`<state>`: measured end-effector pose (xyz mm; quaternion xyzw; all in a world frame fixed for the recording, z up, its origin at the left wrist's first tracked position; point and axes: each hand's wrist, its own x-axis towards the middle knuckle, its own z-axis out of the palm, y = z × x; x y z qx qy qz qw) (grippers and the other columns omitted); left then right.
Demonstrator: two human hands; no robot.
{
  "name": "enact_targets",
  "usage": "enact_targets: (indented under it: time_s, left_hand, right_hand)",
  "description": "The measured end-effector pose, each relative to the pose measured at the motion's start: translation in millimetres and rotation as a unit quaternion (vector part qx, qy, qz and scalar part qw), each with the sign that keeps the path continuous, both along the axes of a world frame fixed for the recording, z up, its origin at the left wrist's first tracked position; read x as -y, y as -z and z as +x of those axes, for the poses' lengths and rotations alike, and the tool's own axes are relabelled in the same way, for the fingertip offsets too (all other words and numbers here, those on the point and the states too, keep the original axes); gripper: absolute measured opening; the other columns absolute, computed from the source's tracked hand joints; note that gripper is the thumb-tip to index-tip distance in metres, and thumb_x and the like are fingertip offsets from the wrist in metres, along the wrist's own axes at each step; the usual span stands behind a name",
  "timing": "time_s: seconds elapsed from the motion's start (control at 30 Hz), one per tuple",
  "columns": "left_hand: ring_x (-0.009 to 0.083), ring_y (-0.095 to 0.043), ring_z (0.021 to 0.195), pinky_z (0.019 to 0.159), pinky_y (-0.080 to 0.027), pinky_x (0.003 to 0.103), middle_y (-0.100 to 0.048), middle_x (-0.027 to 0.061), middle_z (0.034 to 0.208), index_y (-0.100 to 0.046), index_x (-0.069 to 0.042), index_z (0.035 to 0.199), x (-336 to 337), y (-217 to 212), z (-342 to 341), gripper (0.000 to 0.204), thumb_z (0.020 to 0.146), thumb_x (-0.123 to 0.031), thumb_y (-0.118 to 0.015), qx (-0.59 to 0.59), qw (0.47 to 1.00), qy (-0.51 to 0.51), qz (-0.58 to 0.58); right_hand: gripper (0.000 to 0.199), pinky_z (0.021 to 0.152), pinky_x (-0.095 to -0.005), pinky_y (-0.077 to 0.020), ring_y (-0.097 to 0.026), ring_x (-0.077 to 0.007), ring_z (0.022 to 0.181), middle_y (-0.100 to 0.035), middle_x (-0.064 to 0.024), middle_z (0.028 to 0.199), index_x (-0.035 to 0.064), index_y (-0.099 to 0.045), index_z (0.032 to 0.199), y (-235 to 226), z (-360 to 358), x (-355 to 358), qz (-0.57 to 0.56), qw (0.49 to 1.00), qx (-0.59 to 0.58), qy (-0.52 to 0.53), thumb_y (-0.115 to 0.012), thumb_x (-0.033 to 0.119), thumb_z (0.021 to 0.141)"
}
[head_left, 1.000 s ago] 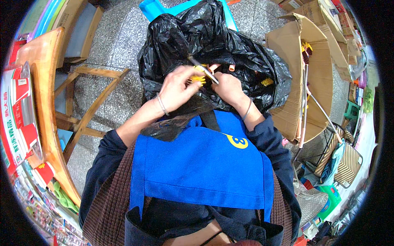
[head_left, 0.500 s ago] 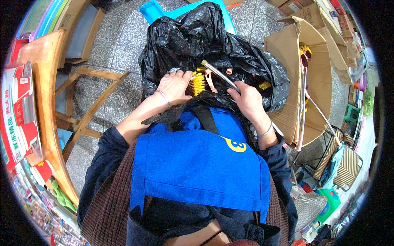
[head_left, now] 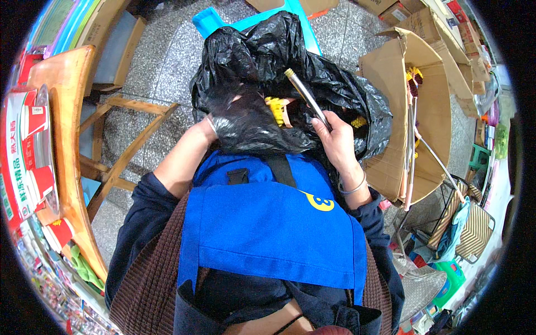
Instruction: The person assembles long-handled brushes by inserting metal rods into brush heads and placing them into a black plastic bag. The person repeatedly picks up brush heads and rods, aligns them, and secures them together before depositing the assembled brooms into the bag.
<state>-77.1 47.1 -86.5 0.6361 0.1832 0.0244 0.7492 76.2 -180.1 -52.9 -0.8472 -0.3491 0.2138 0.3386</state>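
Observation:
A metal tube [head_left: 307, 96] with a brass-coloured threaded end slants up from my right hand [head_left: 336, 135], whose thumb and fingers are closed round its lower part. My left hand [head_left: 205, 132] has gone inside the black plastic bag [head_left: 251, 50]; only the wrist shows, and its fingers are hidden under the film. Between the hands, in the bag's mouth, lies a yellow-tufted piece [head_left: 275, 110] with a pale pink plastic part [head_left: 287, 115] beside it. Another yellow tuft [head_left: 359, 121] shows right of my right hand. The bag's other contents are dark.
Right of the bag stands an open cardboard box [head_left: 385, 72] holding pink-and-silver poles [head_left: 411, 145] with brown-and-yellow tufted heads. A blue plastic item [head_left: 262, 21] lies behind the bag. At left are a wooden frame [head_left: 134, 145] and a wooden board [head_left: 64, 123].
My left hand has slid from on top of the yellow-tufted piece to beneath the black film. The tube in my right hand has tilted more upright, its threaded end farther right.

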Motion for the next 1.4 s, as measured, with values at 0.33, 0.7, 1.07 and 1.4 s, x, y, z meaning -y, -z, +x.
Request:
enact_targets:
  time_s: [0.33, 0.7, 1.07, 1.4]
  left_hand:
    - [0.0196, -0.063, 0.096, 0.087, -0.051, 0.032, -0.063, 0.0117, 0.109, -0.052, 0.001, 0.12, -10, -65, 10, 0.04, 0.084, -0.017, -0.057, 0.094, 0.936, -0.154, -0.301]
    - [0.0209, -0.061, 0.101, 0.093, -0.047, 0.035, -0.062, 0.0104, 0.113, -0.051, 0.002, 0.123, 6, -78, 37, 0.051, 0.078, -0.019, -0.063, 0.227, 0.924, -0.125, -0.281]
    - [0.027, -0.06, 0.107, 0.098, -0.046, 0.042, -0.061, 0.0138, 0.114, -0.049, -0.001, 0.123, -7, -71, 43, 0.048, 0.082, -0.02, -0.066, 0.259, 0.864, -0.197, -0.384]
    - [0.0177, -0.057, 0.108, 0.097, -0.044, 0.032, -0.059, 0.0077, 0.117, -0.047, -0.001, 0.126, 32, -87, 56, 0.048, 0.081, -0.005, -0.064, 0.241, 0.892, -0.104, -0.368]
  right_hand:
    - [0.023, 0.056, -0.0211, -0.0383, -0.042, -0.0046, 0.061, -0.052, 0.0036, 0.067, 0.0023, -0.064, 0.106, -14, -4, -7, 0.129, 0.977, -0.156, 0.07, -0.064, 0.018, 0.089]
    - [0.029, 0.067, -0.0263, -0.0487, -0.058, -0.0112, 0.074, -0.064, -0.0056, 0.086, 0.0015, -0.06, 0.107, -47, -22, -23, 0.211, 0.974, -0.087, 0.002, -0.069, 0.015, 0.083]
    - [0.027, 0.065, -0.0298, -0.0511, -0.064, -0.0195, 0.07, -0.068, -0.0099, 0.09, 0.0023, -0.066, 0.099, -55, -35, -18, 0.153, 0.969, -0.027, -0.192, -0.073, 0.016, 0.077]
    - [0.036, 0.071, -0.0205, -0.0474, -0.056, -0.0038, 0.077, -0.065, -0.0003, 0.085, -0.0005, -0.059, 0.114, -60, -7, -33, 0.175, 0.971, -0.161, -0.007, -0.07, 0.012, 0.082]
